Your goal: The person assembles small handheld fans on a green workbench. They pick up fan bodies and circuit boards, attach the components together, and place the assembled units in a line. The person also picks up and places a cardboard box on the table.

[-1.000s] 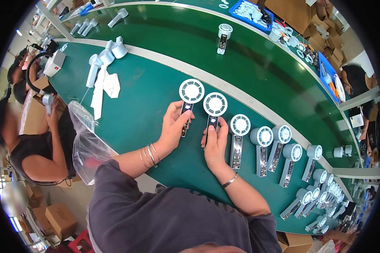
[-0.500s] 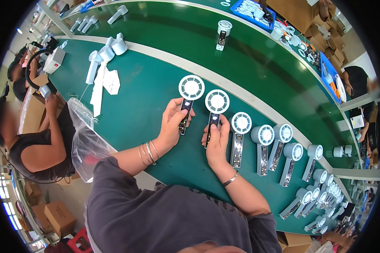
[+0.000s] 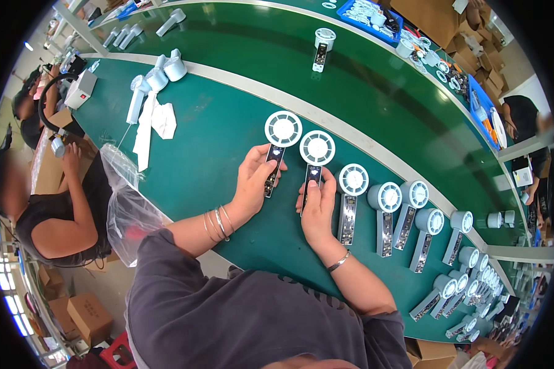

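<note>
My left hand (image 3: 253, 182) is closed round the handle of a small handheld fan (image 3: 283, 129), its thumb on the dark circuit board set in the open handle. Just to the right, my right hand (image 3: 317, 203) grips a second handheld fan (image 3: 317, 148) the same way, with its thumb over the board. Both fans have white round heads with slotted grilles, pointing away from me. Nearest to my right hand, another handheld fan (image 3: 353, 180) lies on the green table (image 3: 209, 154), its circuit board showing.
More fans (image 3: 388, 197) with bare boards lie in a row to the right, crowding toward the far right. A green conveyor (image 3: 246, 49) carries a fan (image 3: 324, 40) beyond the pale rail. Several fans (image 3: 157, 77) and white cloths (image 3: 164, 120) lie left. A co-worker (image 3: 61, 221) sits at left.
The fan in my left hand has shifted slightly right, closer to the other fan. The fan on the conveyor has moved slightly left. The co-worker's arm at left has shifted.
</note>
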`<action>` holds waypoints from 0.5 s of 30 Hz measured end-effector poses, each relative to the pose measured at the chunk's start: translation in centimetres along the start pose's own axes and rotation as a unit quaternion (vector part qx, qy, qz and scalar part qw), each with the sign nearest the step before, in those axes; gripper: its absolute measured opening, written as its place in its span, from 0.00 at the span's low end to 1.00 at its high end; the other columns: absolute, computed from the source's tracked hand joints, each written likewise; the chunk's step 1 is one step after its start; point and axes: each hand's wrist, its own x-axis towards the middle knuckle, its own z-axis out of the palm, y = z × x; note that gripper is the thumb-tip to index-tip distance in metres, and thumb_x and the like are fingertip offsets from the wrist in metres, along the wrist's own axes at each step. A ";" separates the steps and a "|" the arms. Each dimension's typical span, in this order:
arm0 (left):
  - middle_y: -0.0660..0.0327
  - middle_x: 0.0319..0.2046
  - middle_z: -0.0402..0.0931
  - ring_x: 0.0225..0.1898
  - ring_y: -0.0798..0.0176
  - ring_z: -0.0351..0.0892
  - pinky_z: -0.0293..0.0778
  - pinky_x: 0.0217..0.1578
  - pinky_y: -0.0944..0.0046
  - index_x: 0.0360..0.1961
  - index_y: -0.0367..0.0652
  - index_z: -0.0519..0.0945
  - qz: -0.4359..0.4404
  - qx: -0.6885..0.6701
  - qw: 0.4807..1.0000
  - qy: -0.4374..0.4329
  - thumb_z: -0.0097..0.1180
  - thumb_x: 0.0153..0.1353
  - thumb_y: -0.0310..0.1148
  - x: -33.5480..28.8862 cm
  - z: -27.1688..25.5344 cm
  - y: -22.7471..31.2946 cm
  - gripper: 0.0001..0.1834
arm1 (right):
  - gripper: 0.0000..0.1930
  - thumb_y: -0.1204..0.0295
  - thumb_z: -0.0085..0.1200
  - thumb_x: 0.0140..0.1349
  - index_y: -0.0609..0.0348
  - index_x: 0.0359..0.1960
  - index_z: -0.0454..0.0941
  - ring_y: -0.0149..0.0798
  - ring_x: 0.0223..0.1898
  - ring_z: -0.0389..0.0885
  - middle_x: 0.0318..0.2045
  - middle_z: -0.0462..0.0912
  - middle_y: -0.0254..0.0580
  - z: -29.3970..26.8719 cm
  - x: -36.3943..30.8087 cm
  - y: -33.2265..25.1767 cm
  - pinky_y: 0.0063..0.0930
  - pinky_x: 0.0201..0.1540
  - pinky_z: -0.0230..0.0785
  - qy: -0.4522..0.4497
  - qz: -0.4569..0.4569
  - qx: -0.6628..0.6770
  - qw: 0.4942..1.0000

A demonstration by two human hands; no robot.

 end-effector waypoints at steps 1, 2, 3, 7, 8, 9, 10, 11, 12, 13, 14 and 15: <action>0.56 0.31 0.75 0.27 0.70 0.72 0.69 0.26 0.72 0.49 0.39 0.67 0.003 -0.001 1.000 0.001 0.46 0.60 0.29 -0.1 0.0 0.0 0.16 | 0.20 0.65 0.37 0.69 0.60 0.58 0.54 0.23 0.23 0.67 0.29 0.70 0.35 -0.1 0.0 0.2 0.16 0.21 0.62 -0.003 -0.002 -0.008 1.000; 0.56 0.31 0.75 0.27 0.70 0.72 0.69 0.26 0.72 0.49 0.38 0.67 0.005 -0.002 1.000 0.003 0.46 0.60 0.30 -0.1 0.0 0.0 0.16 | 0.20 0.65 0.37 0.69 0.60 0.58 0.54 0.23 0.23 0.67 0.29 0.70 0.35 -0.1 0.0 0.1 0.16 0.21 0.62 -0.002 -0.001 -0.010 1.000; 0.56 0.31 0.75 0.27 0.70 0.72 0.69 0.26 0.72 0.49 0.38 0.67 0.006 -0.004 1.000 0.003 0.46 0.59 0.30 -0.1 0.0 0.1 0.16 | 0.20 0.65 0.37 0.68 0.60 0.58 0.54 0.23 0.23 0.67 0.29 0.70 0.35 -0.1 0.0 0.0 0.16 0.21 0.62 -0.002 0.000 -0.011 1.000; 0.55 0.31 0.76 0.27 0.70 0.72 0.69 0.26 0.72 0.48 0.38 0.67 0.007 -0.008 1.000 0.003 0.47 0.59 0.30 -0.1 0.1 0.2 0.16 | 0.20 0.66 0.37 0.68 0.60 0.58 0.54 0.24 0.23 0.67 0.30 0.70 0.36 0.1 -0.1 -0.2 0.17 0.21 0.62 0.008 0.001 -0.006 1.000; 0.55 0.31 0.76 0.27 0.70 0.72 0.69 0.26 0.72 0.48 0.38 0.67 0.007 -0.009 1.000 0.002 0.47 0.59 0.30 -0.1 0.1 0.2 0.16 | 0.20 0.66 0.37 0.68 0.60 0.58 0.54 0.24 0.23 0.67 0.30 0.70 0.36 0.0 -0.1 -0.2 0.17 0.21 0.61 0.005 0.000 -0.005 1.000; 0.55 0.31 0.76 0.27 0.70 0.72 0.69 0.26 0.72 0.48 0.38 0.67 0.006 -0.007 1.000 0.002 0.47 0.59 0.30 -0.1 0.1 0.2 0.16 | 0.20 0.66 0.37 0.68 0.59 0.59 0.53 0.24 0.23 0.67 0.30 0.70 0.36 0.0 0.0 -0.1 0.17 0.21 0.61 0.003 0.000 -0.005 1.000; 0.55 0.31 0.76 0.27 0.70 0.72 0.69 0.26 0.72 0.48 0.38 0.67 0.006 -0.005 1.000 0.002 0.47 0.59 0.30 -0.2 0.1 0.2 0.16 | 0.20 0.66 0.37 0.68 0.59 0.59 0.53 0.24 0.23 0.67 0.30 0.70 0.36 0.0 0.0 -0.1 0.17 0.21 0.61 0.000 -0.001 -0.005 1.000; 0.55 0.31 0.76 0.26 0.70 0.72 0.69 0.26 0.72 0.48 0.38 0.67 0.006 -0.003 1.000 0.002 0.48 0.59 0.30 -0.2 0.1 0.2 0.16 | 0.20 0.66 0.37 0.68 0.59 0.59 0.53 0.24 0.23 0.67 0.30 0.70 0.36 0.0 0.0 -0.1 0.17 0.21 0.61 0.000 0.000 -0.005 1.000; 0.55 0.31 0.76 0.26 0.70 0.72 0.69 0.26 0.72 0.48 0.38 0.67 0.007 -0.002 1.000 0.001 0.48 0.59 0.30 -0.1 0.0 0.2 0.16 | 0.20 0.66 0.37 0.68 0.59 0.59 0.53 0.24 0.23 0.67 0.30 0.70 0.36 0.0 0.0 -0.1 0.16 0.21 0.61 0.000 0.001 -0.005 1.000; 0.55 0.31 0.76 0.26 0.70 0.72 0.69 0.26 0.72 0.48 0.38 0.67 0.007 -0.001 1.000 0.000 0.48 0.59 0.30 -0.1 0.0 0.2 0.16 | 0.20 0.66 0.37 0.68 0.59 0.59 0.53 0.24 0.23 0.67 0.30 0.70 0.36 0.0 0.0 -0.1 0.16 0.21 0.61 0.001 0.003 -0.005 1.000; 0.55 0.31 0.76 0.26 0.70 0.72 0.69 0.26 0.72 0.48 0.38 0.67 0.007 -0.001 1.000 -0.001 0.48 0.58 0.30 -0.1 0.0 0.2 0.16 | 0.20 0.66 0.37 0.68 0.59 0.59 0.53 0.24 0.23 0.67 0.30 0.70 0.36 0.0 0.0 -0.1 0.16 0.21 0.61 0.001 0.001 -0.007 1.000; 0.55 0.31 0.76 0.27 0.70 0.72 0.69 0.26 0.72 0.48 0.38 0.67 0.006 0.000 1.000 -0.002 0.48 0.58 0.30 -0.2 0.1 0.2 0.16 | 0.20 0.66 0.37 0.68 0.59 0.59 0.53 0.24 0.23 0.67 0.30 0.70 0.36 -0.1 -0.1 0.0 0.16 0.21 0.61 0.001 0.000 -0.009 1.000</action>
